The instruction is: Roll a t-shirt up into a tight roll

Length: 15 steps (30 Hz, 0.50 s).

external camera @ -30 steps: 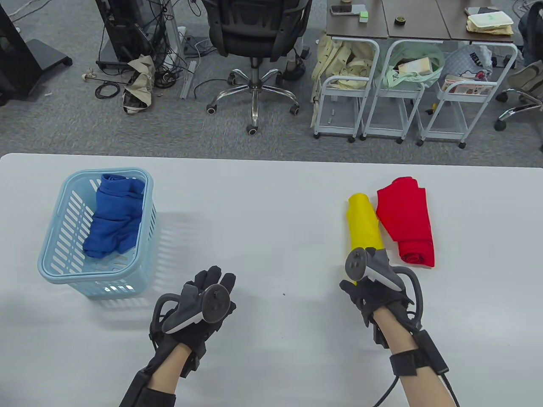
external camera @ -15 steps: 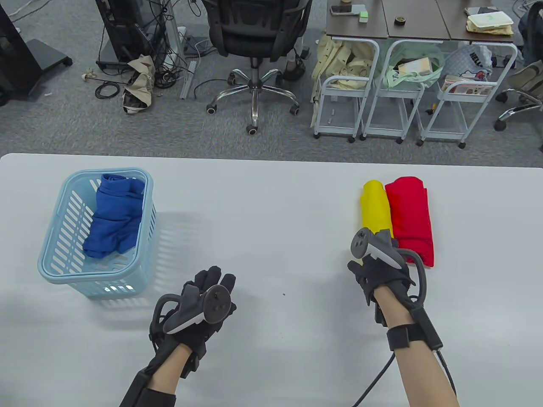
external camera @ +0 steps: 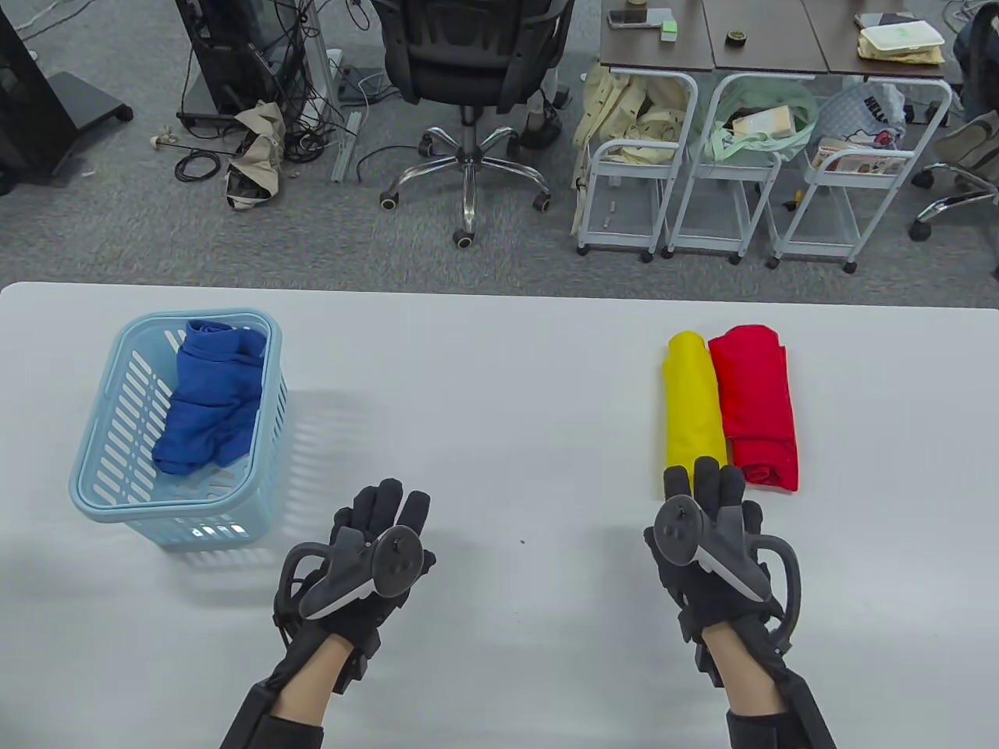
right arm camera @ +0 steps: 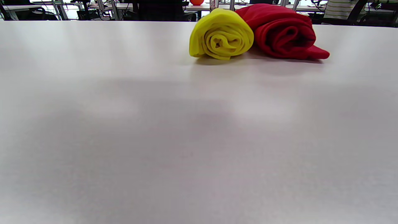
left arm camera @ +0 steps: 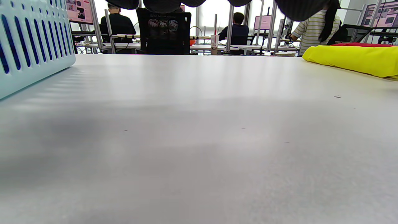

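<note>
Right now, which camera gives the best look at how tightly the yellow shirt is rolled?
The right wrist view: it faces the end of the yellow shirt, so the spiral layers show. The table view shows its length from above, against the red shirt. The left wrist view catches only its side.

The white table [external camera: 499, 374] lies under both my hands. Just beyond my right hand [external camera: 706, 558] lie two rolled shirts, the yellow roll [external camera: 691, 409] and the red roll [external camera: 753, 406], side by side and touching, the red one further to my right. Ahead of my left hand [external camera: 367, 558] and to its left stands a light blue basket [external camera: 109, 468] holding a crumpled blue shirt [external camera: 207, 398].
</note>
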Each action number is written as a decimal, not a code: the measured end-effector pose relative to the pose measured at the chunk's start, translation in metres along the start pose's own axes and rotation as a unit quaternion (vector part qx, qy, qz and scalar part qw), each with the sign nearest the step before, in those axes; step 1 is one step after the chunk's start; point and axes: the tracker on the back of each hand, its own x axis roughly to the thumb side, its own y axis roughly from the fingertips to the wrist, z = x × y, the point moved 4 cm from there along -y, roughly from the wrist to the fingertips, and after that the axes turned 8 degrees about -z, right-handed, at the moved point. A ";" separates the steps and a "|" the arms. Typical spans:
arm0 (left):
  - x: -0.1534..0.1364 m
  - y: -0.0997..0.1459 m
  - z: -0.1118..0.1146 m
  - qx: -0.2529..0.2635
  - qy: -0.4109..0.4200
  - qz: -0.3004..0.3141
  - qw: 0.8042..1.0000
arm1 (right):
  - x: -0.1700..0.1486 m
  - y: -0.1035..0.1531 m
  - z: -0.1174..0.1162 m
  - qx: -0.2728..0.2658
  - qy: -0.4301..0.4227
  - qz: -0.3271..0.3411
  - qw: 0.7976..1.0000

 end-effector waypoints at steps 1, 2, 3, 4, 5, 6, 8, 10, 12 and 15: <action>0.000 0.000 0.000 0.002 0.002 -0.001 1.000 | 0.000 0.000 -0.002 0.005 0.001 0.004 1.000; 0.000 -0.001 0.000 0.004 0.002 -0.002 1.000 | -0.001 0.000 -0.002 -0.002 0.006 0.001 1.000; 0.000 -0.001 0.001 0.006 0.003 -0.004 1.000 | -0.003 0.001 -0.002 -0.004 0.013 0.000 1.000; 0.000 -0.001 0.001 0.008 0.003 -0.005 1.000 | -0.004 0.002 -0.002 -0.005 0.015 0.003 1.000; 0.000 0.000 0.000 0.009 0.003 -0.006 1.000 | -0.007 0.004 -0.002 -0.007 0.013 0.004 1.000; 0.000 0.000 0.000 0.010 0.003 -0.006 1.000 | -0.009 0.006 -0.002 -0.008 0.012 0.004 1.000; 0.000 -0.001 -0.005 0.016 0.002 -0.002 1.000 | -0.014 0.007 -0.002 -0.006 0.003 0.001 1.000; -0.004 -0.004 -0.013 0.023 0.012 -0.006 1.000 | -0.016 0.008 -0.002 -0.003 -0.003 -0.001 1.000; -0.009 -0.006 -0.025 0.031 0.036 -0.010 0.999 | -0.017 0.008 -0.003 0.000 -0.005 -0.002 1.000; -0.011 -0.007 -0.040 0.049 0.040 -0.009 0.998 | -0.017 0.007 -0.004 0.002 0.000 -0.003 1.000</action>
